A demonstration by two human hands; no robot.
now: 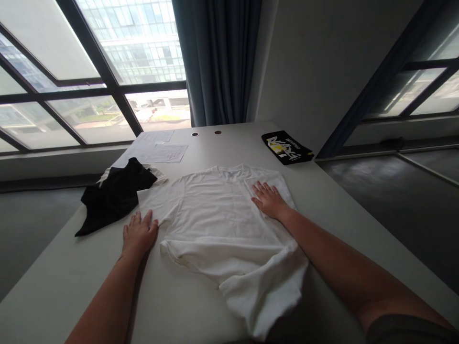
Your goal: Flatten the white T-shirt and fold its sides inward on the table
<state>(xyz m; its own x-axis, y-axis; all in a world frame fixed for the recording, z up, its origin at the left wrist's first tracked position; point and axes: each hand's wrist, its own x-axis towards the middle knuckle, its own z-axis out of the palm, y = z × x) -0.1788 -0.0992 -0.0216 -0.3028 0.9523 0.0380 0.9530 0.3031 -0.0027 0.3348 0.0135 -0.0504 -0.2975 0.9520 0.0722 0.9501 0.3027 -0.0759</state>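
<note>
Table (107,291): standing lengthwise before a window (143,48), with a curtain (217,62) hanging behind its far end.
T-shirt (222,224): lying flat mid-table.
Left hand (139,234): resting on the table at the shirt's left edge, fingertips touching it.
Right hand (268,200): resting on the shirt's right side.
Crumpled garment (114,196): lying just left of the shirt.
Paper sheets (167,153): lying behind the shirt, toward the far end.
Printed pouch (287,147): lying behind the shirt, right of the sheets, near the table's right edge.
</note>
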